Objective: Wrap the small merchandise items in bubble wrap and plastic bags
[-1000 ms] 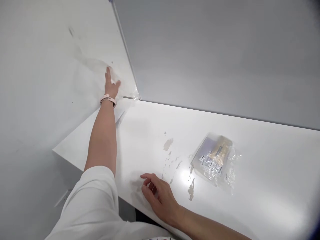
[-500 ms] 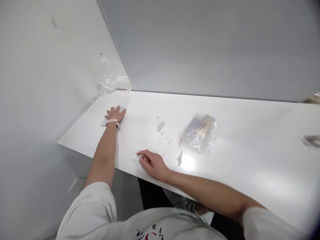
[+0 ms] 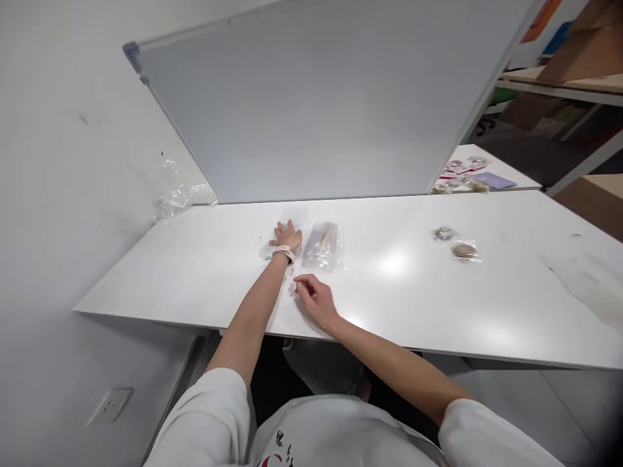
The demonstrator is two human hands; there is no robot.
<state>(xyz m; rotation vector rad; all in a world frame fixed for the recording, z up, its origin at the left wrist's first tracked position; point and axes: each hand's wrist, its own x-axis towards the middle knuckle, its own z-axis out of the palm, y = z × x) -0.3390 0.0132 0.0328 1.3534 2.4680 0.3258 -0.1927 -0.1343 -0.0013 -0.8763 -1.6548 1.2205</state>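
Left hand (image 3: pixel 287 235) flat, fingers spread, on the white table (image 3: pixel 195 272), holding nothing; clear packet (image 3: pixel 324 245) just beside it at 3 o'clock. Right hand (image 3: pixel 315 298) loosely curled, empty, at packet's 6 o'clock.

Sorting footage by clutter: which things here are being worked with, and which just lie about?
In hand:
left hand, flat on table
right hand
clear packet beside left hand

Lying about:
two small packets
crumpled plastic
whiteboard
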